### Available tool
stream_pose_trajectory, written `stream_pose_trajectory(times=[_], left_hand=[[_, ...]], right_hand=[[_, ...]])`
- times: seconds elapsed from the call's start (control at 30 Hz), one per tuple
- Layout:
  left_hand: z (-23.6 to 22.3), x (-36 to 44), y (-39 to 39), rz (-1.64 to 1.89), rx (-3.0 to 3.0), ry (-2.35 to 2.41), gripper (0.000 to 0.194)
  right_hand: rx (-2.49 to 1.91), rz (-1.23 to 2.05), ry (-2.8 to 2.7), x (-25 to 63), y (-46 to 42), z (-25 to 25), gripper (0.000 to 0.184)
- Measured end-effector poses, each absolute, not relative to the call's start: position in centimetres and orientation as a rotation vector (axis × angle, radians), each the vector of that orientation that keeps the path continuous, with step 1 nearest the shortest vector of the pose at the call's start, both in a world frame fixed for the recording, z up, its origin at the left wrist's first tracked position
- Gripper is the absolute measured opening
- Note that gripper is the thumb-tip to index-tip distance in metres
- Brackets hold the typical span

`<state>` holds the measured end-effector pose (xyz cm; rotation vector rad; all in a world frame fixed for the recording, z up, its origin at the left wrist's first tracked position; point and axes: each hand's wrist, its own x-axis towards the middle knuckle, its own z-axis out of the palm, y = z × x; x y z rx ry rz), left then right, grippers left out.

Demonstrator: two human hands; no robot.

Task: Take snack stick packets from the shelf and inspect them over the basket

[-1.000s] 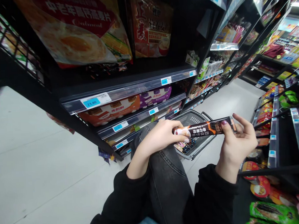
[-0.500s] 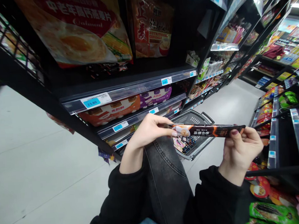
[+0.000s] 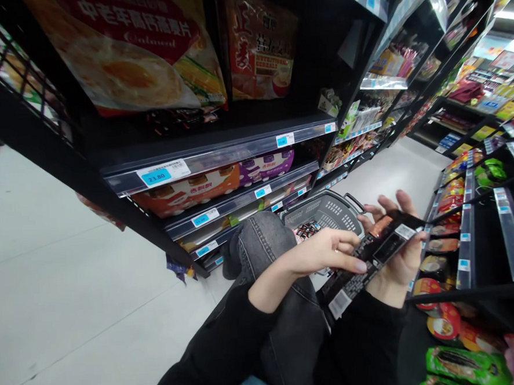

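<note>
A long black sachet [image 3: 389, 248] with orange patches, small print and white label areas lies slantwise between my hands. My right hand [image 3: 398, 268] holds it from beneath, across the palm, with the fingertips showing past its upper edge. My left hand [image 3: 325, 249], wearing a ring, has its thumb and fingers on the printed side. Behind my hands a grey shopping basket [image 3: 339, 213] stands on the floor beside my bent knee. Small dark sachets [image 3: 307, 231] lie in the basket, partly covered by my left hand and arm.
A black shelf unit to the left holds an oatmeal bag [image 3: 131, 66], a cereal bag [image 3: 259, 53] and boxed cup drinks [image 3: 199, 184]. Shelf edges [image 3: 219, 151] with price tags jut out. Another rack [image 3: 469, 249] with cup and bagged foods stands close at right.
The sachet has swung from level to slanted and come nearer my body, turning to its printed side. My left hand has slid along it; my right hand has turned palm up beneath it.
</note>
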<state>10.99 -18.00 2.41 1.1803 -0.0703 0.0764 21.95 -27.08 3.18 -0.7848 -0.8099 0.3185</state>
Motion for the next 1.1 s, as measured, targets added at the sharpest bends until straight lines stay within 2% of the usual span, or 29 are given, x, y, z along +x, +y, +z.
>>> stream_pose_trajectory(times=[0.07, 0.1, 0.2, 0.27, 0.43, 0.53, 0.63, 0.8, 0.93, 1.1], left_hand=[[2.5, 10.9, -18.2, 0.259, 1.271, 0.049, 0.038], [2.6, 10.8, -18.2, 0.331, 1.337, 0.109, 0.034], [3.1, 10.3, -18.0, 0.454, 1.606, 0.256, 0.024], [3.4, 9.9, -17.7, 0.445, 1.771, 0.29, 0.022], [3.6, 9.3, -15.8, 0.19, 2.148, 0.109, 0.014], [3.2, 9.0, -14.4, 0.132, 2.154, 0.08, 0.009], [3.0, 8.8, -13.4, 0.186, 2.104, 0.147, 0.015], [2.0, 8.5, -11.7, 0.438, 1.918, 0.362, 0.027], [0.3, 9.2, -10.5, 0.748, 1.811, 0.534, 0.029], [0.2, 7.4, -8.6, 1.12, 1.853, 0.797, 0.025]], right_hand=[[-0.9, 0.407, -0.801, 22.3, -27.2, 2.9, 0.055], [-0.958, 0.435, -0.8, 22.5, -27.3, 2.7, 0.055], [-1.116, 0.399, -0.711, 22.6, -27.0, 2.5, 0.038], [-1.134, 0.326, -0.604, 22.5, -26.7, 2.6, 0.03], [-1.02, 0.138, -0.404, 22.7, -26.5, 3.3, 0.029], [-0.967, 0.115, -0.371, 23.5, -26.8, 3.2, 0.029], [-0.969, 0.125, -0.411, 24.7, -27.4, 2.6, 0.027], [-1.212, 0.191, -0.483, 27.1, -28.6, 0.6, 0.026], [-1.438, 0.373, -0.513, 28.6, -28.5, -1.5, 0.035], [-1.604, 0.581, -0.343, 31.3, -27.3, -7.1, 0.039]])
